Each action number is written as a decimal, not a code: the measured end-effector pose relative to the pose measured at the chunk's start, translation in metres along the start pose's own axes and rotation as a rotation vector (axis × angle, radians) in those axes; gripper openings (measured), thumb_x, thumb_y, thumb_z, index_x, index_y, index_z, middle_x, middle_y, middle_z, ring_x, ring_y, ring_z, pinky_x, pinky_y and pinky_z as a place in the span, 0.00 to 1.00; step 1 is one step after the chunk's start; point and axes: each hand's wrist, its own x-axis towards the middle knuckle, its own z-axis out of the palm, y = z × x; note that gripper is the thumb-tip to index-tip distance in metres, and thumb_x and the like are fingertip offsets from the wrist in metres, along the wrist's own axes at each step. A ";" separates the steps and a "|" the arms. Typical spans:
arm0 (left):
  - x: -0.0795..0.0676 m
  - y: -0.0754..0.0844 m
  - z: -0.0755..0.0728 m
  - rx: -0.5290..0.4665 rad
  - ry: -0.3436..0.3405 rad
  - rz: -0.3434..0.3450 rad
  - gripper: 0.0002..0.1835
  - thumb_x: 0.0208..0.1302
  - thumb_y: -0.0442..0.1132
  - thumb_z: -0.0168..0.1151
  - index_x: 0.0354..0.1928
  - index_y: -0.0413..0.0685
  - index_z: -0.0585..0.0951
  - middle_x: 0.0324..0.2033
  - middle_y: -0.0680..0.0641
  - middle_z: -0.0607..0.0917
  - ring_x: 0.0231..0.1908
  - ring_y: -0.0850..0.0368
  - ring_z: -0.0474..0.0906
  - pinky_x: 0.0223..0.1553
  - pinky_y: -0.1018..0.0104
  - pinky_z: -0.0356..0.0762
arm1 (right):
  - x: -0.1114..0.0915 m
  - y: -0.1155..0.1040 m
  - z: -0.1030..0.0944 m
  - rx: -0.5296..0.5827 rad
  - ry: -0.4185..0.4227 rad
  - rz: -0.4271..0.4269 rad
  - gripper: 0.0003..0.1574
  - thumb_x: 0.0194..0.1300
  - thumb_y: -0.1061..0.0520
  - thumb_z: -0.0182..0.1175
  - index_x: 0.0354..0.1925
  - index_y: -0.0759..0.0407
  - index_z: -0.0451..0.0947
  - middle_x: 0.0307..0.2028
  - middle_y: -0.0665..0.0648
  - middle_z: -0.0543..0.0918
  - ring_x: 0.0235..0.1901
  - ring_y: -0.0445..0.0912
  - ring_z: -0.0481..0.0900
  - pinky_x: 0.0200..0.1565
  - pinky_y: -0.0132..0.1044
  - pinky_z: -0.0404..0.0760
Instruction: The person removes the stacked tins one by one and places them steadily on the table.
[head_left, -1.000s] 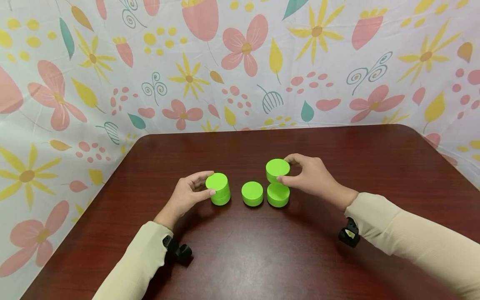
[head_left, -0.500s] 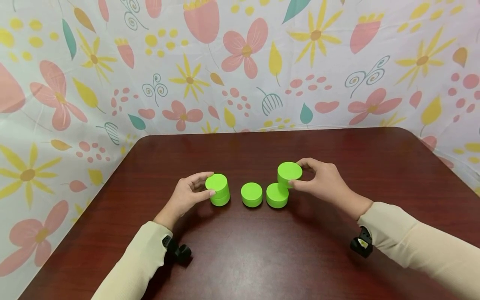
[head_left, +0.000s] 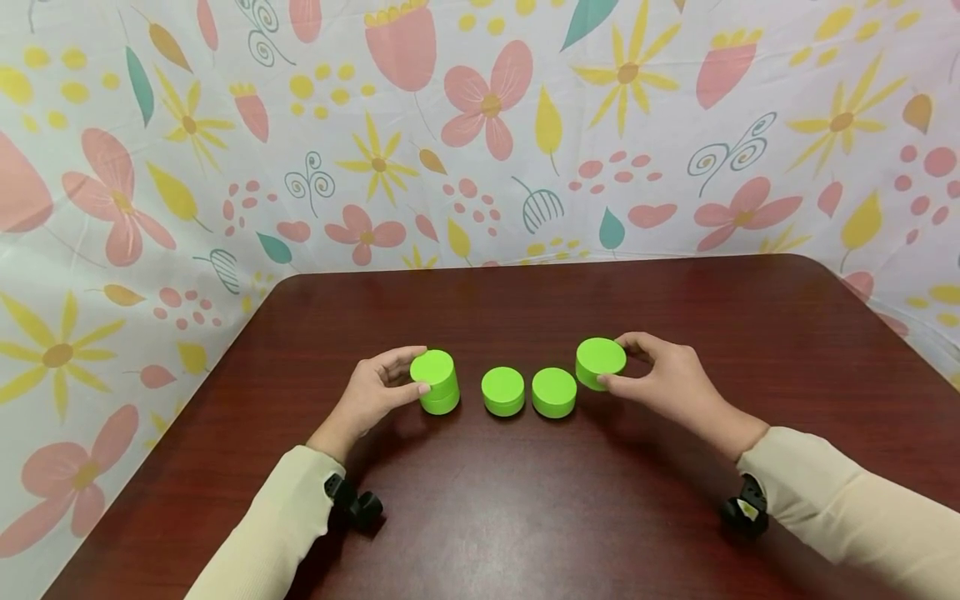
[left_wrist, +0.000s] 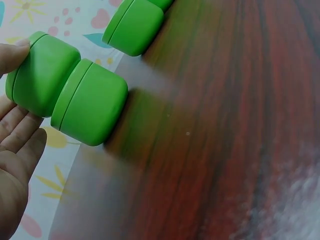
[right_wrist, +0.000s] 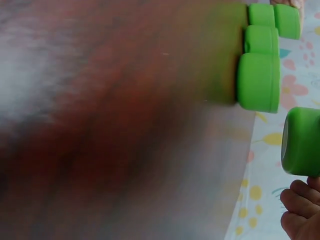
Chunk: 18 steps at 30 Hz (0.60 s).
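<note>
In the head view my left hand (head_left: 372, 397) grips the upper green jar (head_left: 432, 367), a round lidded one. It sits on a lower green jar (left_wrist: 91, 102), slightly off line with it in the left wrist view. To the right, two more green jars stand side by side on the table, a middle jar (head_left: 503, 392) and a right jar (head_left: 554, 393). My right hand (head_left: 678, 390) holds another green jar (head_left: 600, 362) between thumb and fingers, beside the right jar. The right wrist view shows its underside raised off the table, apart from the other jars.
A dark reddish wooden table (head_left: 480, 508) carries the jars. Behind it hangs a white cloth (head_left: 480, 200) printed with flowers and leaves. A black wrist camera is strapped to each sleeve; the left camera (head_left: 365, 508) hangs close over the table.
My right hand has moved its jar from above the right jar out to the right and lower. My left hand has stayed on its stack.
</note>
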 end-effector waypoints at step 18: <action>-0.001 0.000 0.002 0.003 0.003 -0.008 0.29 0.52 0.29 0.67 0.58 0.36 0.73 0.52 0.35 0.78 0.49 0.55 0.78 0.45 0.72 0.76 | -0.015 0.014 0.009 -0.016 -0.023 0.024 0.23 0.45 0.50 0.72 0.40 0.56 0.78 0.35 0.55 0.84 0.39 0.51 0.81 0.37 0.41 0.76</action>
